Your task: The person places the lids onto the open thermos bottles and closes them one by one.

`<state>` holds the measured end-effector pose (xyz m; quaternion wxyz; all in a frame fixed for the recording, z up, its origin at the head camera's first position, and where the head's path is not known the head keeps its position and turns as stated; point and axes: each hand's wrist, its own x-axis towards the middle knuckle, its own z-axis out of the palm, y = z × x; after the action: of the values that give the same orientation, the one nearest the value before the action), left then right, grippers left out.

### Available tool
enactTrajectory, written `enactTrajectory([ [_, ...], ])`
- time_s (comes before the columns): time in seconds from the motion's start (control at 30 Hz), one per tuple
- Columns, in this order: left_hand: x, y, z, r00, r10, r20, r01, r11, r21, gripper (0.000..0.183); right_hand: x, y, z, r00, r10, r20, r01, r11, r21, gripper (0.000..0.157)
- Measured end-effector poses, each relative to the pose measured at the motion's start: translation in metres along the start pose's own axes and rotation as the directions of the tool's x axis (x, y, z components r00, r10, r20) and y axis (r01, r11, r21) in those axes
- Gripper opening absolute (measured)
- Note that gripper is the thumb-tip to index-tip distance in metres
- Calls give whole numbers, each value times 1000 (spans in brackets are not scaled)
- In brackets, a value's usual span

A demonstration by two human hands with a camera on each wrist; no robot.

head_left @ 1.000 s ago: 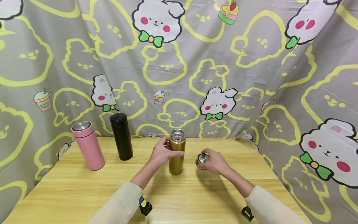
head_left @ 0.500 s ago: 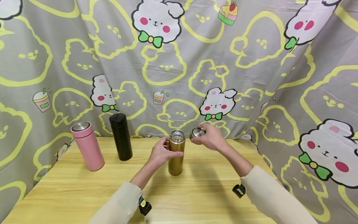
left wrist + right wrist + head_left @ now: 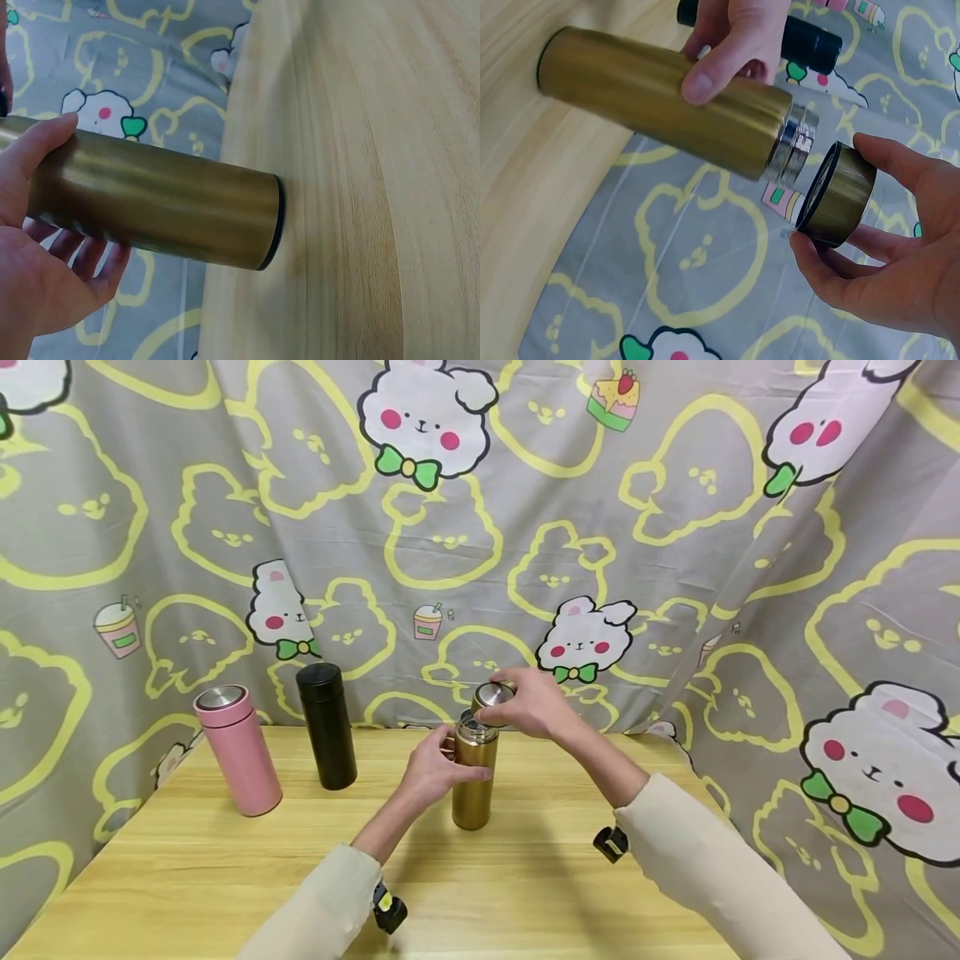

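A gold thermos bottle (image 3: 472,785) stands upright on the wooden table, its silver threaded neck (image 3: 791,146) bare. My left hand (image 3: 435,768) grips the body's upper part, thumb across the front and fingers behind; the left wrist view shows the same hold on the bottle (image 3: 157,199). Between thumb and fingers, my right hand (image 3: 528,702) holds the gold lid (image 3: 840,195) with its steel top. In the right wrist view the lid is slightly tilted, a small gap from the neck, its open side facing the bottle.
To the left on the table (image 3: 225,885) stand a pink thermos (image 3: 240,756) and a black thermos (image 3: 327,731), both with lids on. A patterned grey curtain (image 3: 450,568) hangs behind the table's far edge and along its sides.
My right hand has lifted the lid from near the tabletop, right of the bottle, and carried it up and left to the bottle's mouth. The left hand and bottle have stayed in place.
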<state>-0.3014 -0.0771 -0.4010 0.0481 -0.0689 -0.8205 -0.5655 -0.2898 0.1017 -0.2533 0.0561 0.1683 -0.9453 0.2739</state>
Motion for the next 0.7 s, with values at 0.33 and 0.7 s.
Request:
enactTrajectory([
  [0.33, 0, 0, 0, 1000, 12, 4, -12, 1000, 9, 62, 3, -8, 16, 999, -34, 22, 34, 999, 2, 62],
  [0.7, -1, -1, -1, 1000, 15, 14, -15, 1000, 14, 61, 5, -10, 18, 998, -35, 49, 36, 999, -10, 66],
])
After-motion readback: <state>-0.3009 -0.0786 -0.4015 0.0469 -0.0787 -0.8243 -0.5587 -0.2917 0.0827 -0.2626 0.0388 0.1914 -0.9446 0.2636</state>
